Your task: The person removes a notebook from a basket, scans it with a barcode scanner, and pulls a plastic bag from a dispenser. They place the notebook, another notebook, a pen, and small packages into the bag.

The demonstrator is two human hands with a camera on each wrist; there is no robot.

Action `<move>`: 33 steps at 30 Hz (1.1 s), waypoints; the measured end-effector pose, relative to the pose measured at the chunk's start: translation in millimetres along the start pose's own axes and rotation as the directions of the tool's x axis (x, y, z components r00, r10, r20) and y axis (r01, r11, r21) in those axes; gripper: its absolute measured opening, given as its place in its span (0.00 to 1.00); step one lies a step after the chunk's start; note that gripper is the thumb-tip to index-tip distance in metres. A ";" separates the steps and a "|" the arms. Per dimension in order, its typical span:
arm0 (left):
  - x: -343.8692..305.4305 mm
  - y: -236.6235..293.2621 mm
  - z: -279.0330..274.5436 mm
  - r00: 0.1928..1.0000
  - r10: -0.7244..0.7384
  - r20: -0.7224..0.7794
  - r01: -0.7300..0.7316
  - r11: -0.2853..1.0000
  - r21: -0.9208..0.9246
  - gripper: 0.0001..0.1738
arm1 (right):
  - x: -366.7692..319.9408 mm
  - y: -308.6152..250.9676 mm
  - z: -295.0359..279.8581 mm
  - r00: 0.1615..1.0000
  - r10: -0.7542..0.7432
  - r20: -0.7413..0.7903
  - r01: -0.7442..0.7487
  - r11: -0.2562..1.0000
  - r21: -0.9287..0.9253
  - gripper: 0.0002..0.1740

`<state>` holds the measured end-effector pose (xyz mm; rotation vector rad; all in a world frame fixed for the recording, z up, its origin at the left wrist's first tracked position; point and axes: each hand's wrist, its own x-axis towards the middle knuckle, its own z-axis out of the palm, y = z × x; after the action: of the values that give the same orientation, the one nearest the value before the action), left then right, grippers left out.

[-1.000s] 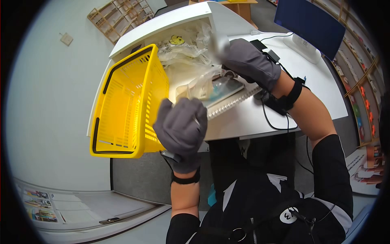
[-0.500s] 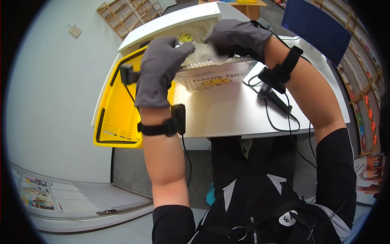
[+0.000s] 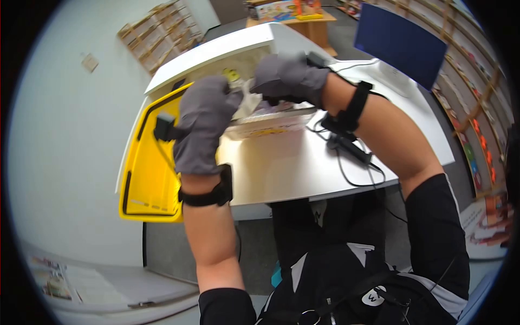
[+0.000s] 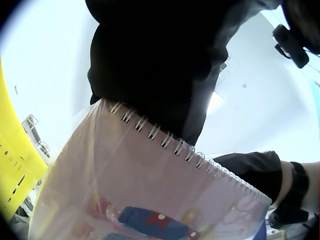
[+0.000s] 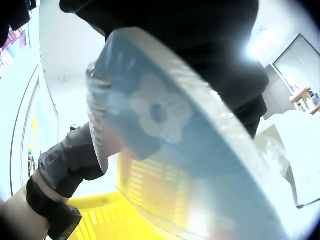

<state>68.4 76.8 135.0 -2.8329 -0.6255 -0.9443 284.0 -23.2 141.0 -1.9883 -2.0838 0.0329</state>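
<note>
Both hands wear grey gloves and grip the top of a clear plastic bag [image 3: 273, 125] with a yellow print, above the white table. My left hand [image 3: 203, 122] holds its left side; my right hand [image 3: 290, 80] holds the right, farther back. A spiral notebook [image 4: 150, 160] stands inside the bag, its wire binding upward just under the left hand in the left wrist view. Through the plastic in the right wrist view shows a blue surface with a white flower [image 5: 160, 107]. The fingertips of both hands are largely hidden behind the gloves.
A yellow shopping basket [image 3: 146, 173] stands at the left, beside the left forearm. A black handheld scanner [image 3: 352, 150] with its cable lies on the right of the table [image 3: 271, 179]. Behind it stands a monitor [image 3: 401, 46]. A raised white panel [image 3: 211, 57] edges the back left.
My left hand has moved from the notebook's near end up and forward to the bag's left side. The bag now stands upright around the notebook; earlier the notebook slanted across the table.
</note>
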 end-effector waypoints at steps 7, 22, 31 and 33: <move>-37.2 23.8 -0.7 0.985 -0.099 -0.140 0.086 0.992 -0.096 0.14 | -10.0 4.1 35.8 0.922 -0.202 -0.329 0.159 0.975 -0.154 0.26; -178.3 92.6 73.2 0.961 0.066 -0.267 -0.135 0.960 -0.247 0.12 | -97.1 -19.0 163.7 0.991 -0.036 -0.132 0.056 0.987 0.148 0.15; -190.8 96.4 101.8 0.995 0.099 -0.024 -0.101 0.929 -0.357 0.12 | -108.4 -29.8 136.6 0.999 0.045 0.021 -0.038 0.968 -0.250 0.15; -195.8 93.2 102.9 0.997 0.075 0.024 -0.062 0.933 -0.354 0.12 | -110.0 -27.8 141.1 1.000 0.001 0.023 0.004 0.969 -0.248 0.15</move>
<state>21.6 -55.4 -59.8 -3.1660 -0.3888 -1.0928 231.4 -110.4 -8.7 -2.1342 -2.1970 -0.2167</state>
